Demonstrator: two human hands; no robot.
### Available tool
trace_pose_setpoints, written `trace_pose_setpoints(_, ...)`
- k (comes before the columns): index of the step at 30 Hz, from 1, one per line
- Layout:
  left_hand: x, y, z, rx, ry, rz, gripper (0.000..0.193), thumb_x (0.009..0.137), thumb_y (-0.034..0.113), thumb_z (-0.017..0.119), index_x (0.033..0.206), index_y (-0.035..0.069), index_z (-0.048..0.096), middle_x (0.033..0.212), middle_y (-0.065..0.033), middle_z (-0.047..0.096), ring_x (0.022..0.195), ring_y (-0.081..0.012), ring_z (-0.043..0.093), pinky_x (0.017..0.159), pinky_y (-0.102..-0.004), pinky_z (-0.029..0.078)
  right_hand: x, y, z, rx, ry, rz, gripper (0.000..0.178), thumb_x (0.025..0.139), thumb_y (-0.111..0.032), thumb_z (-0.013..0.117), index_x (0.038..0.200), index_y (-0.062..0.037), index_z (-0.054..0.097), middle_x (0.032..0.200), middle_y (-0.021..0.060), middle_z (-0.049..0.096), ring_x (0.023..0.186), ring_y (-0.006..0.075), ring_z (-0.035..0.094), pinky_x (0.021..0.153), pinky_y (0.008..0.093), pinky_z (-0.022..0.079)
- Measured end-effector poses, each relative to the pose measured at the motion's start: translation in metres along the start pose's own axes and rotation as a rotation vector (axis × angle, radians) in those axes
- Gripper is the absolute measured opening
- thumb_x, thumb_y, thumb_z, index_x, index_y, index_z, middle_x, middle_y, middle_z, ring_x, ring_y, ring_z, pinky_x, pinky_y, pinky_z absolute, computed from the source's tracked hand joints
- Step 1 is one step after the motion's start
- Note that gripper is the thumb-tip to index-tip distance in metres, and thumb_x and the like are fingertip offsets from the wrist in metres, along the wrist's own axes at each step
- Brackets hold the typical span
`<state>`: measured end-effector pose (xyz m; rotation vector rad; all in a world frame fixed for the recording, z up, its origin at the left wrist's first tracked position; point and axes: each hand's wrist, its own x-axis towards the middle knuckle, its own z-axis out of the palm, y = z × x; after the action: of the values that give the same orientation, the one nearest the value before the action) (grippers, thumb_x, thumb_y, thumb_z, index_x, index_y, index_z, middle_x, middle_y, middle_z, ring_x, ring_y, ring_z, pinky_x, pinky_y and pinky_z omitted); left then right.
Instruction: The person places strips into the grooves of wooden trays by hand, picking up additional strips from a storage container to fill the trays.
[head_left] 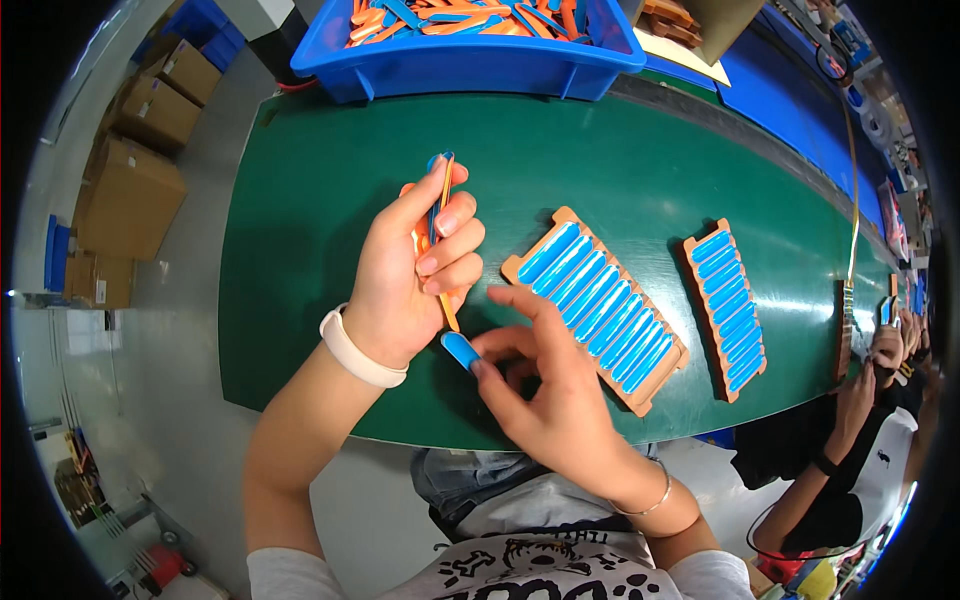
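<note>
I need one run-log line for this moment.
left hand: holding orange-blue strips | right hand: holding blue piece | brown tray: blue pieces inside

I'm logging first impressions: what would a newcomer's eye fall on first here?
Probably the blue bin at the top, heaped with orange and blue pieces. Next, right of centre on the green table, the larger brown tray and the smaller brown tray, each lined with shiny blue strips. Mid-picture, the left hand grips slim pieces and the right hand holds a blue piece.

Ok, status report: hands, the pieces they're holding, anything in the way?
Left hand closed around slim orange and blue strips. Right hand pinching one rounded blue strip. Brown notched tray of blue pieces beside right hand; no obstruction seen between hands.
</note>
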<state>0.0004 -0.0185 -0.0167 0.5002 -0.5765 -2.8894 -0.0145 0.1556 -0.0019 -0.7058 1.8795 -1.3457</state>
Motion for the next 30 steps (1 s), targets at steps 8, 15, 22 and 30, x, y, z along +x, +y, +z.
trace_pose_setpoints(8, 0.006, 0.008, -0.002, -0.009, -0.018, -0.015, 0.018, 0.099, 0.023, 0.046, 0.095, 0.007, 0.054, 0.064, 0.0019, 0.041, 0.043, -0.0048, 0.030, 0.035, -0.0193, 0.023, -0.033, 0.008, -0.047, 0.282, 0.116, -0.058, 0.041, 0.090, 0.005, 0.054, 0.130, -0.0015, 0.050, 0.101, 0.0048, 0.059, 0.092, 0.0098, 0.057, 0.077, 0.0219, 0.049)
trace_pose_setpoints(15, 0.007, 0.013, -0.004, 0.088, 0.020, 0.016, 0.019, 0.100, 0.022, 0.043, 0.096, 0.005, 0.052, 0.066, 0.0017, 0.040, 0.043, -0.0045, 0.030, 0.035, -0.0185, 0.024, -0.058, 0.026, -0.104, 0.216, 0.489, 0.034, 0.024, 0.087, 0.003, 0.062, 0.108, 0.0013, 0.051, 0.088, 0.0076, 0.064, 0.080, 0.0124, 0.064, 0.073, 0.0220, 0.051)
trace_pose_setpoints(22, 0.012, 0.010, 0.003, 0.512, 0.017, -0.100, 0.018, 0.098, 0.024, 0.048, 0.095, 0.006, 0.051, 0.066, 0.0022, 0.043, 0.042, -0.0018, 0.029, 0.034, -0.0168, 0.022, -0.067, 0.045, -0.111, -0.433, 0.589, -0.043, 0.024, 0.075, -0.008, 0.075, 0.094, -0.0016, 0.063, 0.080, 0.0048, 0.058, 0.067, 0.0116, 0.054, 0.057, 0.0264, 0.045)
trace_pose_setpoints(30, 0.015, 0.018, -0.007, 0.380, 0.008, -0.112, 0.018, 0.099, 0.022, 0.046, 0.096, 0.005, 0.051, 0.067, 0.0011, 0.043, 0.041, -0.0019, 0.029, 0.032, -0.0163, 0.022, -0.079, 0.052, -0.101, -0.472, 0.538, -0.193, 0.067, 0.071, -0.022, 0.080, 0.122, 0.0035, 0.046, 0.100, 0.0152, 0.054, 0.083, 0.0234, 0.052, 0.076, 0.0347, 0.046)
